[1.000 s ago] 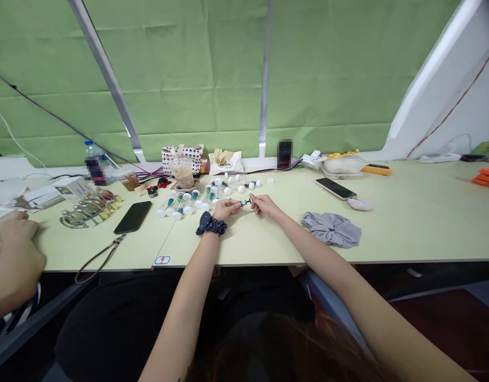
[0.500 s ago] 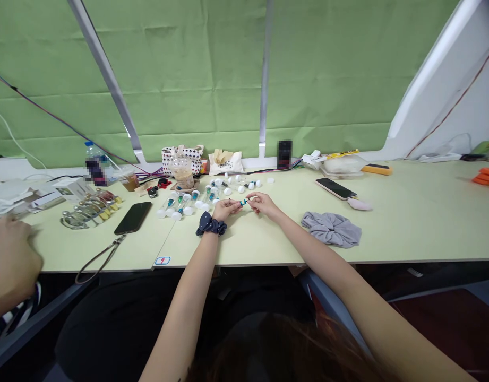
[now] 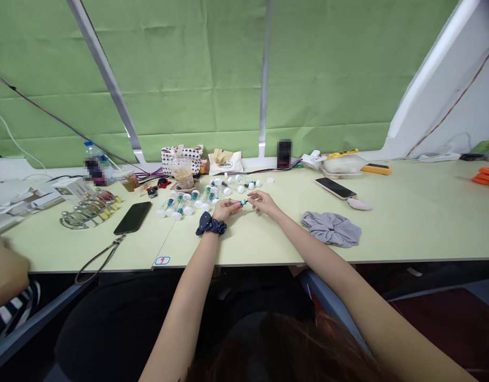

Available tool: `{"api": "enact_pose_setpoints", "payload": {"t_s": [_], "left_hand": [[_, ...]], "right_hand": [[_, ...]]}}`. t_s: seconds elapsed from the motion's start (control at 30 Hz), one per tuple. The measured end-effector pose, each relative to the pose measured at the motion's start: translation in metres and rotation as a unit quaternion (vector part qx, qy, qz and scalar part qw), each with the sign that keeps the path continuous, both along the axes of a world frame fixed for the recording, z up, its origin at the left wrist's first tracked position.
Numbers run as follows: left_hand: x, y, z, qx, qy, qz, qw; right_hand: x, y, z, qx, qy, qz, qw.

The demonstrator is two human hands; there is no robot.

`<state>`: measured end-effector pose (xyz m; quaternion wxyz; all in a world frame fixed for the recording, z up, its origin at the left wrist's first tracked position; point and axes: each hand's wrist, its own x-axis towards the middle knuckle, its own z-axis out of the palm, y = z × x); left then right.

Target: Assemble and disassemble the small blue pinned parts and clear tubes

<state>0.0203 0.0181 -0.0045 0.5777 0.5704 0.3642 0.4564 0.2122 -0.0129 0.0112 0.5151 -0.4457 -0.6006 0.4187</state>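
A small bright blue piece, too small to name, sits between my two hands above the table. My left hand, with a dark dotted scrunchie on its wrist, pinches it from the left. The fingertips of my right hand are drawn together at the piece's right end; what they hold there is too small to make out. Just behind and left of my left hand lie several clear tubes with white end caps and blue or green contents, like small sand timers.
A grey cloth scrunchie lies right of my right arm, with a phone behind it. Left are another phone with a strap and a rack of glass pieces. Another person's arm reaches in at far left.
My hands stay almost in place around the blue piece, with only a slight shift of the right fingers. The other person's arm at far left has drawn back toward the frame's edge.
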Motion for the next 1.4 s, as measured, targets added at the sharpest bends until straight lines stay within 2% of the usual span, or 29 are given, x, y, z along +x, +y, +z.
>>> {"api": "enact_pose_setpoints", "payload": {"t_s": [0.17, 0.43, 0.7, 0.87, 1.0, 1.13, 1.23, 1.4], "left_hand": [[-0.0007, 0.0008, -0.0009, -0.001, 0.004, -0.009, 1.000], [-0.0013, 0.0015, -0.0010, 0.018, 0.033, -0.032, 0.999], [-0.0019, 0.0050, -0.0046, 0.015, 0.023, -0.031, 0.999], [-0.0015, 0.0038, -0.0037, 0.027, 0.040, -0.039, 0.998], [-0.0018, 0.0035, -0.0034, 0.030, 0.041, -0.040, 0.998], [-0.0022, 0.0042, -0.0041, 0.022, 0.030, -0.038, 0.999], [-0.0022, 0.0042, -0.0041, 0.025, 0.040, -0.044, 0.998], [-0.0017, 0.0024, -0.0021, 0.028, 0.060, -0.054, 0.996]], "right_hand": [[0.0009, -0.0013, 0.0007, 0.015, 0.013, 0.025, 0.999], [-0.0042, -0.0038, 0.0031, -0.055, 0.009, 0.002, 0.998], [-0.0037, -0.0085, 0.0087, -0.017, 0.012, 0.010, 1.000], [-0.0029, -0.0059, 0.0049, -0.031, 0.016, 0.025, 0.999], [-0.0039, -0.0038, 0.0018, -0.057, -0.005, 0.005, 0.998], [-0.0036, -0.0027, 0.0010, -0.031, -0.006, -0.009, 0.999], [-0.0034, -0.0025, 0.0008, -0.014, 0.004, 0.007, 1.000], [-0.0053, -0.0037, 0.0005, -0.046, -0.009, 0.026, 0.999]]}}
